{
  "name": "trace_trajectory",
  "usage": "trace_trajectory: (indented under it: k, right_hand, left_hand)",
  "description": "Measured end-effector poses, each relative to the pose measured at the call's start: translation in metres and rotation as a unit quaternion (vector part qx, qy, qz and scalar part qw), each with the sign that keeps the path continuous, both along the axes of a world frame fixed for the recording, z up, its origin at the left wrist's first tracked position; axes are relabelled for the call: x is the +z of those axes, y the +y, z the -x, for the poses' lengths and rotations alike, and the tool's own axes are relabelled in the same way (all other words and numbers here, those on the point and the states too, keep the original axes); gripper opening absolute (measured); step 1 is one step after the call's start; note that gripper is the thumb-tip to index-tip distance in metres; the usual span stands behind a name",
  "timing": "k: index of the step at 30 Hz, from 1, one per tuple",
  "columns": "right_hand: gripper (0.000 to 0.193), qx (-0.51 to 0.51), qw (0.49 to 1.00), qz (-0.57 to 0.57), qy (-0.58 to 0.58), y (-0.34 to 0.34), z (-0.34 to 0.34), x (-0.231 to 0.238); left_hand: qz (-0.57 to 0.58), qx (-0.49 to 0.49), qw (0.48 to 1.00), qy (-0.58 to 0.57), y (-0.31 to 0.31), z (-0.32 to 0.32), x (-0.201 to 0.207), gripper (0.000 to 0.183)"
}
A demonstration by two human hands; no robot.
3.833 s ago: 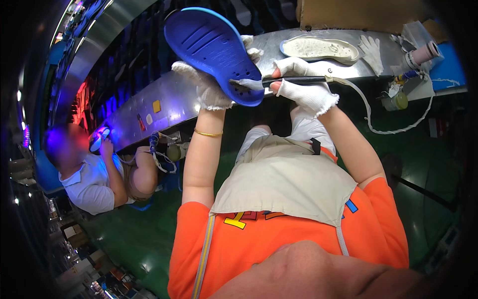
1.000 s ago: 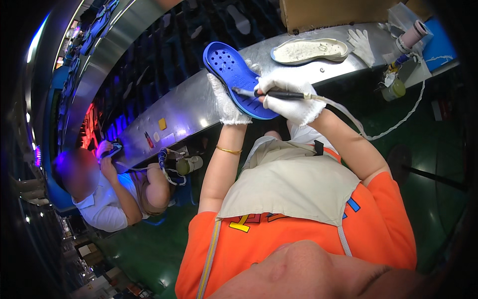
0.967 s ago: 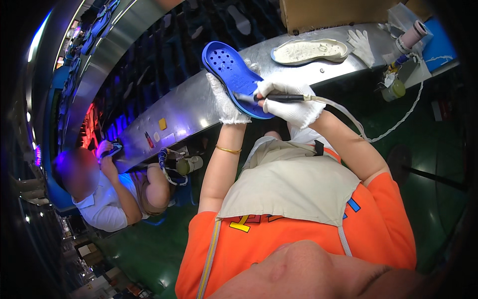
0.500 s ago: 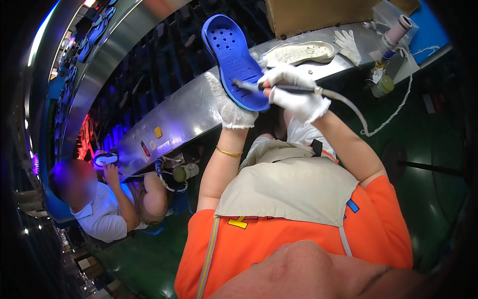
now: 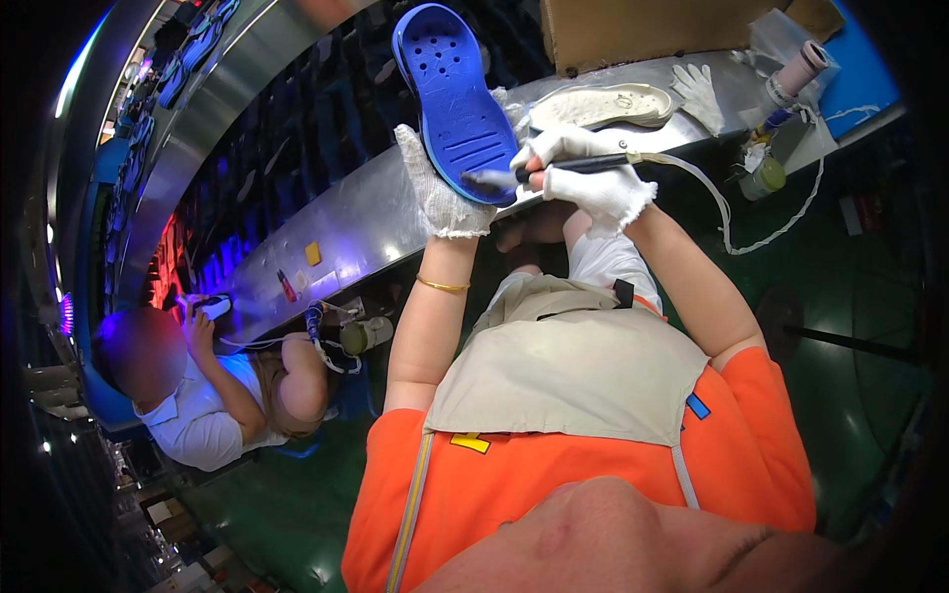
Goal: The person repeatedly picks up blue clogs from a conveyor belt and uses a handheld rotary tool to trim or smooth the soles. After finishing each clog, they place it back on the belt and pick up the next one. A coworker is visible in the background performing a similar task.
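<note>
A blue shoe sole (image 5: 453,89), with several round holes at its toe end and slots near the heel, stands toe-up over the metal bench. My left hand (image 5: 435,193), in a white knitted glove, is wrapped round its heel end from below and the left. My right hand (image 5: 598,193), in a white glove with bare fingertips, grips a black-handled brush (image 5: 573,166) fed by a pale hose. The pale bristles lie at the inner surface of the heel, close to its lower rim. Behind the right hand, a white shoe sole (image 5: 605,105) rests on the bench.
A spare white glove (image 5: 698,97) lies near a cardboard box (image 5: 652,35). At the right stand a pink tube (image 5: 799,71) and a small jar (image 5: 763,180). Dark conveyor (image 5: 316,148) runs beyond the metal bench (image 5: 326,217). At left, a co-worker (image 5: 208,395) handles another sole.
The blue sole and my left hand have shifted up and left. The brush tip now lies lower on the heel, nearer its rim. The co-worker's hand has risen toward the sole there.
</note>
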State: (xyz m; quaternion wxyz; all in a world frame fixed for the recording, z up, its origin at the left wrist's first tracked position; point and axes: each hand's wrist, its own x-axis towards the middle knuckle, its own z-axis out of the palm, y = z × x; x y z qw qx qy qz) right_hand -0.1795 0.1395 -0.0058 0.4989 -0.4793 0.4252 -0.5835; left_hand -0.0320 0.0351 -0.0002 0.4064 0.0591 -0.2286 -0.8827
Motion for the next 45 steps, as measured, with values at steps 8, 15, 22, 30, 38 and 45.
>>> trace_trajectory:
  k: [8, 15, 22, 30, 38, 45]
  right_hand:
    - [0.015, 0.031, 0.997, -0.054, 0.036, -0.004, -0.005, 0.014]
    - [0.014, 0.083, 0.992, -0.095, 0.004, -0.003, -0.014, 0.011]
    - [0.015, 0.076, 0.997, 0.006, -0.015, -0.015, -0.007, 0.006]
    - [0.014, 0.064, 0.975, 0.115, 0.177, -0.033, -0.003, 0.004]
    - [0.014, 0.175, 0.97, -0.035, 0.168, -0.04, 0.029, 0.014]
    - [0.015, 0.13, 0.969, -0.033, 0.206, -0.054, 0.034, -0.005]
  left_hand:
    - [0.025, -0.026, 0.998, -0.059, -0.017, -0.012, 0.0, 0.08]
    - [-0.017, -0.07, 0.997, -0.02, -0.033, -0.025, 0.003, 0.08]
    - [-0.001, -0.081, 0.994, -0.07, -0.034, -0.032, 0.012, 0.064]
    - [-0.007, -0.071, 0.961, -0.266, -0.054, -0.017, 0.016, 0.05]
    - [0.015, -0.166, 0.906, -0.389, -0.064, -0.008, 0.009, 0.044]
    - [0.037, -0.227, 0.881, -0.414, -0.071, 0.003, 0.013, 0.042]
